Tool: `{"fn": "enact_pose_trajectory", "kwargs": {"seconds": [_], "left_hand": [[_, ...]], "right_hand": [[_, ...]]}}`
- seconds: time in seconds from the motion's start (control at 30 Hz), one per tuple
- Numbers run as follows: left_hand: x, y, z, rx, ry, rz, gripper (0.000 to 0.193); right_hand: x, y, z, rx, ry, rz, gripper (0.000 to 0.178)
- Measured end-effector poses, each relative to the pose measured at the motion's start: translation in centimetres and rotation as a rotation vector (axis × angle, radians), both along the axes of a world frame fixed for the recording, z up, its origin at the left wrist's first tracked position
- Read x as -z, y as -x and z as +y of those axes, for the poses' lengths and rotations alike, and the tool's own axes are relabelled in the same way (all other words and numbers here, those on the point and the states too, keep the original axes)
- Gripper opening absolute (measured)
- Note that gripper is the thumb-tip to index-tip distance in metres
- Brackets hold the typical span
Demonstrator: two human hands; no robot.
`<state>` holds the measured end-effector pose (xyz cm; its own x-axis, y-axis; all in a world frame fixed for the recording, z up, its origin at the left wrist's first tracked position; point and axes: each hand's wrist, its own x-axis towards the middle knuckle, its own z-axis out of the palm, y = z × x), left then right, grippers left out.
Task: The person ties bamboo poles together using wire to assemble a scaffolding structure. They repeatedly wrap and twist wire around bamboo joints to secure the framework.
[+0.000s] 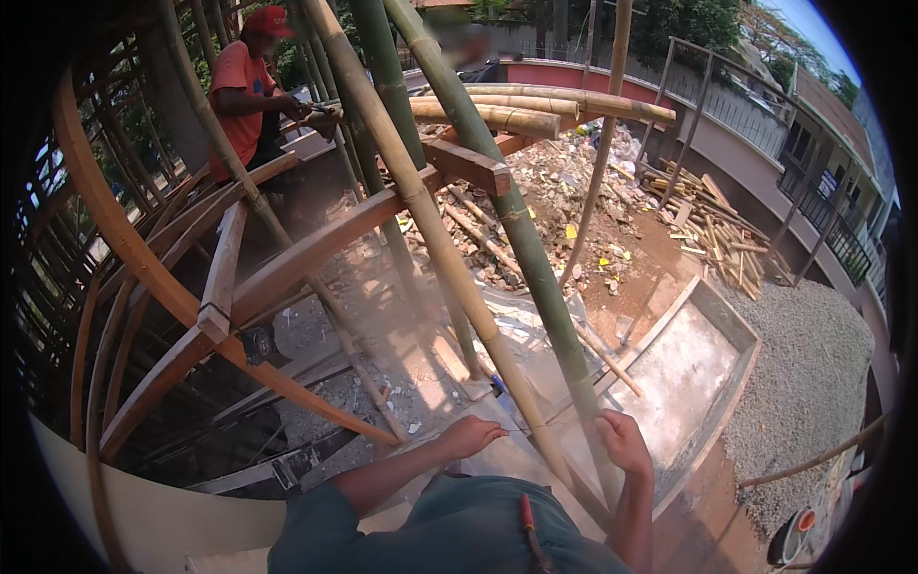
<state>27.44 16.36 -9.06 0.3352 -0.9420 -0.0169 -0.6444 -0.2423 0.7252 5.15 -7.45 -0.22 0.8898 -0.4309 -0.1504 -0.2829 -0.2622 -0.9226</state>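
The green bamboo pole (526, 239) looks smooth, the gravel (813, 373) rough.

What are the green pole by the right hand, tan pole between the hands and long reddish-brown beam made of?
Green pole: bamboo, smooth skin, ringed nodes.
Tan pole: likely bamboo, drier-looking, similar nodes.
Reddish-brown beam: apparently sawn timber, squared edges; finish unclear.

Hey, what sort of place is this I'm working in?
Most likely an outdoor building site: there's a slanting, round green bamboo pole beside a long reddish-brown squared wooden beam, with a wide heap of loose grey gravel off to the right.
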Motion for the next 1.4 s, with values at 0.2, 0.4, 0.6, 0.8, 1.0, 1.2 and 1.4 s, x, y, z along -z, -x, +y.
{"fn": "enact_pose_trajectory", "kwargs": {"seconds": [0.2, 0.4, 0.6, 0.8, 1.0, 1.2, 1.4], "left_hand": [[1.2, 0.9, -1.3, -0.017, -0.096, -0.293, 0.029], [3.4, 3.1, -1.7, 0.048, -0.038, -0.363, 0.028], [-3.1, 1.0, -3.7, -0.023, 0.181, -0.655, 0.025], [-6.2, -1.6, -5.9, -0.033, 0.176, -0.721, 0.024], [-7.3, 1.9, -5.3, 0.123, 0.320, -0.583, 0.025], [-4.5, -1.5, -5.1, 0.008, 0.227, -0.546, 0.024], [-3.5, -0.1, -2.4, 0.174, 0.328, -0.246, 0.027]], "right_hand": [[8.1, 4.3, -0.5, -0.257, 0.264, 0.428, 0.028], [-0.4, 4.7, 1.3, -0.113, -0.168, -0.036, 0.028], [4.1, 6.4, -1.2, -0.127, 0.324, 0.317, 0.026], [-4.7, 4.9, 4.4, -0.290, -0.307, -0.020, 0.025], [3.0, 3.8, -4.0, 0.212, 0.585, 0.309, 0.021], [-3.8, 4.0, 4.7, -0.602, -0.137, -0.001, 0.025], [-4.2, 8.8, -2.7, 0.236, -0.427, -0.303, 0.040]]}}
